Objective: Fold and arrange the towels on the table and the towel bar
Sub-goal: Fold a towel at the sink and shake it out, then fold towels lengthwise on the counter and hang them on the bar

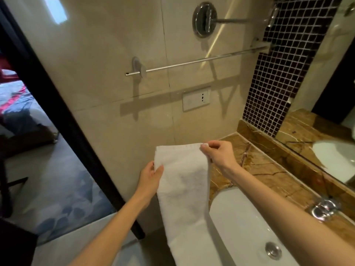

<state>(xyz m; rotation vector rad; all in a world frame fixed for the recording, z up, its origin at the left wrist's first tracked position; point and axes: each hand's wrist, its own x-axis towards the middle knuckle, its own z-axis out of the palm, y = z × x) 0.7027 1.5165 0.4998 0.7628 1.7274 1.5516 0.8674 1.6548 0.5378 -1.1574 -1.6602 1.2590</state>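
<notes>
- One white towel (184, 189) hangs lengthwise in front of the person, held up by its top edge below the towel bar (192, 62) and apart from it.
- Its lower end runs out past the bottom edge of the picture, so its full length cannot be told; a faint grey smudge shows on the cloth near the middle.
- Left hand (151, 175) grips the towel's upper left edge, thumb over the front and the other fingers hidden behind the cloth.
- Right hand (217, 152) pinches the upper right corner between thumb and curled fingers, with a small tip of cloth showing above them.
- Both forearms are cut off at the lower border.
- Towel bar is fixed across the beige tiled wall (115, 54), bare along its whole visible run, with open wall between it and the towel's top edge.
- A switch plate (196, 98) sits on the wall under the bar; a round chrome fitting (204, 19) is mounted above it.
- Right of the towel lies a brown marble counter (269, 171) with a white basin (245, 223) set in it; the towel's right edge overlaps the basin rim.
- A chrome tap (324, 208) stands at the counter's back, under a mirror (330, 121).
- Left, a dark door frame (63, 116) borders an opening onto blurred carpet (57, 189).
</notes>
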